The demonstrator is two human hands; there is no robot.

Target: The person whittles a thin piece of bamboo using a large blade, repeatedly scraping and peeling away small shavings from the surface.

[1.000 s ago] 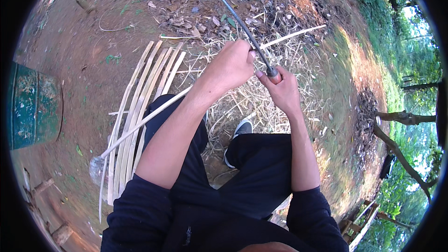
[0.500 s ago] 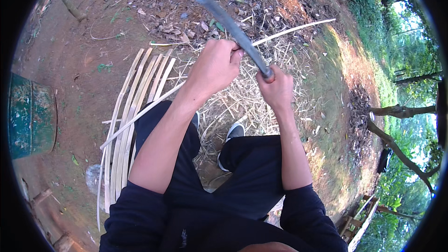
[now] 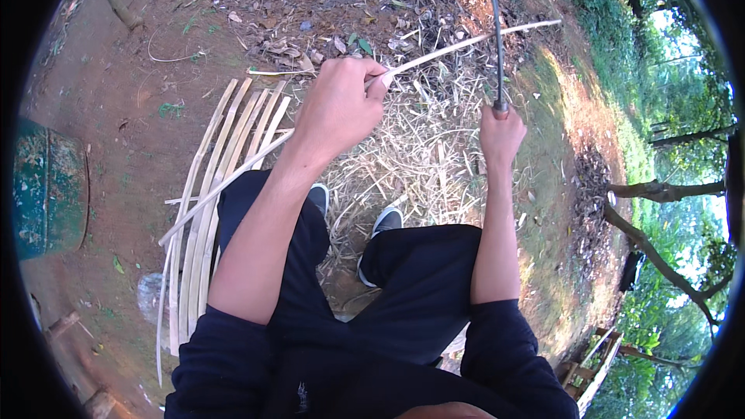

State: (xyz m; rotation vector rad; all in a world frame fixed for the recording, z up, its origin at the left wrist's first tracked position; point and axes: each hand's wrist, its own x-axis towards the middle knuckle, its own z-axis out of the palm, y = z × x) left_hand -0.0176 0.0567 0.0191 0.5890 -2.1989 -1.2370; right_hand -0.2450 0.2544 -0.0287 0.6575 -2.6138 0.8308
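Note:
My left hand (image 3: 345,101) is closed round a long pale wooden strip (image 3: 458,45). The strip runs out past the fingers toward the far right, and its other end passes behind my left forearm to the lower left. In my right hand (image 3: 502,138) is the handle of a machete (image 3: 497,46), fingers wrapped round it. Its dark, slightly curved blade points away from me and crosses the strip near its far end; whether they touch I cannot tell. Beside my left leg lies a row of several similar pale strips (image 3: 203,209).
Pale shavings (image 3: 411,147) cover the ground ahead of my shoes (image 3: 386,221). A worn green metal drum (image 3: 50,190) stands at the left. Dry leaves (image 3: 287,46) lie beyond the shavings. Branches (image 3: 667,190) and green plants line the right, with a wooden frame (image 3: 596,368) at the lower right.
My right hand has moved right, carrying the machete along the strip toward its far end; the blade now points straight away. My left hand has shifted slightly left, still gripping the strip.

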